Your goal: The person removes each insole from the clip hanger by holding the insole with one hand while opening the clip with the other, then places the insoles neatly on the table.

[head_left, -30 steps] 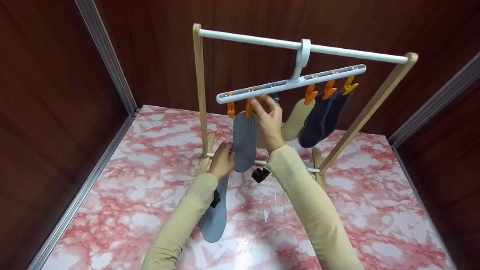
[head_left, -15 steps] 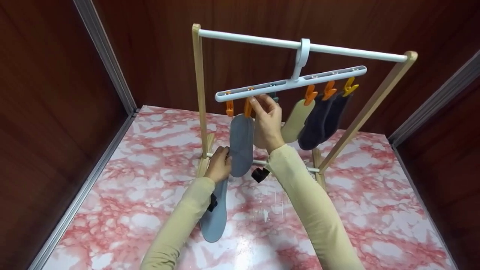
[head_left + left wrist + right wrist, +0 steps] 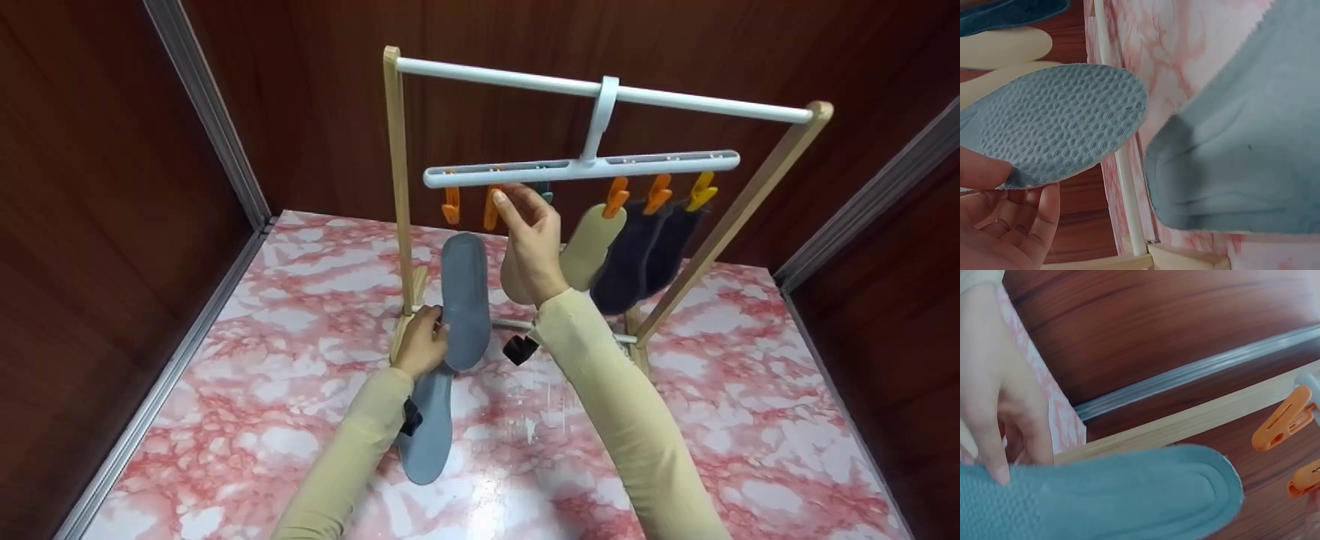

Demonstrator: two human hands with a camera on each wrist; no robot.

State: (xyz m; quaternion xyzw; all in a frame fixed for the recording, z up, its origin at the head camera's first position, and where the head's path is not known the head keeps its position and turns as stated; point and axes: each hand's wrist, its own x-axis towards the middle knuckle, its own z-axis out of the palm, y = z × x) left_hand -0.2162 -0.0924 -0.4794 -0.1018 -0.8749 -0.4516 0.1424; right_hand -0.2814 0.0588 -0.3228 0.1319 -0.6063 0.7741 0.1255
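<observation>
Shift since earlier frame: gray insole (image 3: 466,300) and left hand (image 3: 422,341) have moved down and leftward, away from the orange clip (image 3: 490,210); the hanger (image 3: 566,172) has tilted closer to level.
Left hand: pinches the gray insole, thumb on one face, fingers behind.
Gray insole: held off the counter (image 3: 300,420), its edge in the left hand, most of its length to that hand's right; upper end below the orange clip and apart from it.
Right hand (image 3: 536,244): thumb and fingers pinch the orange clip, above and right of the gray insole.
Second insole (image 3: 431,435): gray, below the left hand; upper end hidden in the head view, far end cut off in the left wrist view.
Teal clip (image 3: 546,193): mostly hidden by the right hand.
Tan insole (image 3: 511,281): partly hidden behind the right hand.
Right fingertips: barely visible at the right wrist view's edge.
</observation>
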